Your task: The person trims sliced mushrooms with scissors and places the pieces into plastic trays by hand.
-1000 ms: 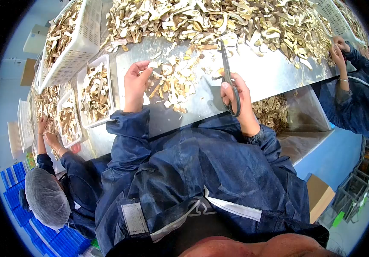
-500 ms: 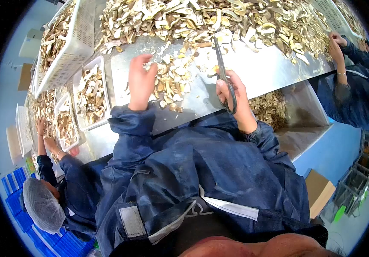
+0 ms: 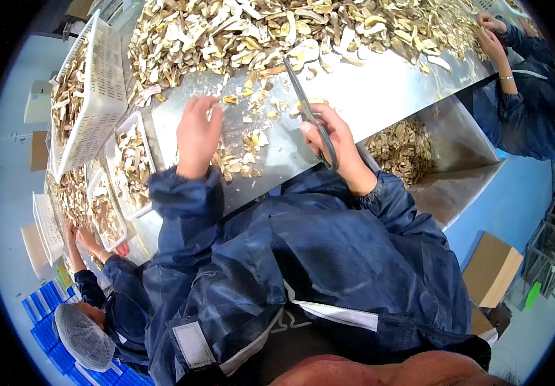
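Note:
My left hand (image 3: 198, 136) is over the metal table, fingers curved and slightly blurred, the thumb apart from them. What lies beneath the palm is hidden. Just right of it are small cut mushroom pieces (image 3: 246, 157), with crumbs scattered farther up. My right hand (image 3: 334, 136) grips a pair of dark scissors (image 3: 299, 85) by the handles. Their long blades point up and to the left, toward the big heap of dried mushroom slices (image 3: 239, 35). A yellowish slice (image 3: 316, 101) appears beside the scissors, near my right fingers.
A tilted white perforated crate (image 3: 100, 103) of slices stands at the left, beside white trays (image 3: 145, 209) of slices. Below the table edge at right is a lined bin (image 3: 399, 151) of mushrooms. Co-workers' hands (image 3: 493, 35) work at far right, others (image 3: 84, 239) at left.
The view has shifted, with most things now farther left. The small pieces beside my left hand are fewer and bare metal shows there. My right hand still holds the scissors.

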`<action>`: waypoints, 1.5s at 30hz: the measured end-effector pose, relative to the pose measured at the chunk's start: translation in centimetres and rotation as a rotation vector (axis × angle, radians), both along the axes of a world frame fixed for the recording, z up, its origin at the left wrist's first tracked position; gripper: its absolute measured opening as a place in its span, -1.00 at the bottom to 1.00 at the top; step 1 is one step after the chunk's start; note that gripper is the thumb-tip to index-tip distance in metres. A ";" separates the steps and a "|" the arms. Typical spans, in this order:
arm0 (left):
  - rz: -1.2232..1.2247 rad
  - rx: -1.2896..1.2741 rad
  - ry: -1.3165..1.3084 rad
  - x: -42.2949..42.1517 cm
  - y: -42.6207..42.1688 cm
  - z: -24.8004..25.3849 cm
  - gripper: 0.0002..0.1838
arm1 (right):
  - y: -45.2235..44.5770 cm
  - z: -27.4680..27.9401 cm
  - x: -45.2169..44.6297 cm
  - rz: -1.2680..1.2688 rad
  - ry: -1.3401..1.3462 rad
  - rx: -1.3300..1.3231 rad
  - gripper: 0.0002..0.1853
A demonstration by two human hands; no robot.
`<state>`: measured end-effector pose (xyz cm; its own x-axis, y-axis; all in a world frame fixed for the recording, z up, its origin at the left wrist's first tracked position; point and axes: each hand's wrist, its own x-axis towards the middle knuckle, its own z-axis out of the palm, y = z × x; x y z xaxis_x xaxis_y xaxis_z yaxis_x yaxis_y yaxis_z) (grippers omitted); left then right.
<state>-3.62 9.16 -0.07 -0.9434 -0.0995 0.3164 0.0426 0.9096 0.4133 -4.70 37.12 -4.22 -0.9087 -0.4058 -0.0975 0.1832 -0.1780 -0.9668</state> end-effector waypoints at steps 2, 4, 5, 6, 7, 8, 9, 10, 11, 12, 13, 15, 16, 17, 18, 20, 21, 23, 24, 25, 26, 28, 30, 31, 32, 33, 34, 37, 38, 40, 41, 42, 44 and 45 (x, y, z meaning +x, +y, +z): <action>-0.022 0.014 -0.044 -3.4 1.5 -0.5 -0.75 | -0.1 -0.2 0.0 -0.001 0.020 0.011 -0.61; -0.022 -0.037 -0.103 -6.7 2.7 -1.5 -0.72 | 0.0 -0.5 0.0 -0.021 0.039 0.006 -0.62; -0.009 -0.097 -0.144 -7.7 3.3 -2.1 -0.70 | 0.0 -0.5 0.1 -0.037 0.044 -0.007 -0.62; 0.023 -0.156 -0.187 -8.2 3.7 -2.5 -0.67 | 0.3 -0.7 0.0 -0.018 0.070 0.009 -0.61; 0.006 -0.131 -0.215 -8.6 3.9 -2.7 -0.67 | 0.5 -0.6 0.1 -0.011 0.061 -0.013 -0.61; -0.007 -0.109 -0.246 -8.7 3.5 -2.9 -0.66 | 0.5 -0.6 0.1 -0.001 0.049 -0.037 -0.61; -0.016 -0.088 -0.281 -8.6 3.0 -2.9 -0.66 | 0.6 -0.7 0.3 0.013 0.034 -0.062 -0.61; -0.022 -0.042 -0.306 -8.3 2.4 -2.8 -0.63 | 0.6 -0.9 0.2 0.026 0.057 -0.053 -0.61; -0.025 0.064 -0.314 -7.5 1.9 -2.4 -0.62 | 0.6 -0.9 0.1 0.039 0.056 -0.045 -0.61; -0.028 0.170 -0.319 -6.6 1.5 -1.7 -0.61 | 0.7 -0.8 0.0 0.051 0.056 -0.038 -0.61; -0.033 0.275 -0.324 -6.1 1.0 -1.2 -0.60 | 0.7 -0.7 -0.1 0.060 0.056 -0.032 -0.61; 0.009 0.518 -0.376 -5.2 0.0 -1.3 -0.61 | 0.8 -0.8 -0.2 0.068 0.060 -0.039 -0.61; 0.053 0.670 -0.439 -4.6 0.0 -0.6 -0.61 | 0.7 -0.8 -0.2 0.073 0.063 -0.042 -0.61; 0.096 0.822 -0.500 -4.1 -0.1 0.0 -0.60 | 0.7 -0.8 -0.3 0.080 0.058 -0.048 -0.62; 0.091 0.943 -0.498 -3.7 0.1 0.3 -0.69 | 0.7 -0.8 -0.3 0.085 0.054 -0.052 -0.62; 0.094 0.884 -0.419 -3.4 0.8 0.1 -0.76 | 0.8 -0.7 -0.3 0.085 0.052 -0.055 -0.62; 0.093 0.855 -0.379 -3.4 1.1 0.0 -0.79 | 0.8 -0.7 -0.2 0.084 0.055 -0.056 -0.62; -0.011 0.638 -0.234 -3.0 1.0 -2.0 -0.86 | 0.8 -0.6 -0.3 0.081 0.054 -0.061 -0.61; -0.063 0.529 -0.163 -2.9 0.8 -2.9 -0.89 | 0.8 -0.5 -0.3 0.078 0.047 -0.065 -0.60; -0.062 0.497 -0.203 -2.6 1.0 -2.5 -0.89 | 0.8 -0.5 -0.3 0.077 0.039 -0.067 -0.58; -0.061 0.466 -0.244 -1.8 1.3 -1.9 -0.88 | 0.9 -0.6 -0.3 0.076 0.042 -0.064 -0.60; 0.006 0.413 -0.373 -0.1 1.4 -1.4 -0.84 | 0.9 -0.7 -0.3 0.080 0.046 -0.056 -0.62; 0.082 0.467 -0.367 0.9 0.4 -1.8 -0.82 | 0.9 -0.6 -0.3 0.080 0.044 -0.043 -0.61; 0.126 0.495 -0.364 1.4 0.0 -1.8 -0.82 | 0.9 -0.6 -0.2 0.086 0.041 -0.036 -0.60; 0.137 0.528 -0.326 1.5 -0.5 -1.8 -0.82 | 0.8 -0.7 -0.2 0.084 0.031 -0.035 -0.60; 0.122 0.508 -0.285 1.4 -0.6 -1.8 -0.82 | 0.7 -0.9 -0.3 0.082 0.023 -0.034 -0.60; 0.103 0.488 -0.244 1.2 -0.3 -1.7 -0.81 | 0.5 -0.9 -0.3 0.076 0.015 -0.033 -0.59; 0.006 0.407 -0.261 1.1 1.1 -1.4 -0.80 | 0.6 -0.6 -0.2 0.075 0.014 -0.028 -0.59; -0.043 0.369 -0.290 1.2 1.3 -1.6 -0.80 | 0.6 -0.6 -0.2 0.071 0.019 -0.024 -0.59; -0.159 0.242 -0.326 1.3 2.4 -0.1 -0.78 | 0.5 -0.7 -0.1 0.060 0.031 -0.019 -0.59; -0.175 0.221 -0.341 1.4 2.5 -0.2 -0.78 | 0.6 -0.6 -0.1 0.052 0.025 -0.010 -0.59; -0.187 0.200 -0.355 1.6 2.5 -0.4 -0.77 | 0.6 -0.4 0.0 0.048 0.020 -0.002 -0.59; -0.198 0.180 -0.390 1.7 2.2 -0.4 -0.77 | 0.4 -0.3 0.0 0.047 0.008 -0.009 -0.59; -0.168 0.207 -0.376 1.7 1.8 -0.8 -0.77 | 0.3 -0.3 0.0 0.045 0.000 -0.022 -0.58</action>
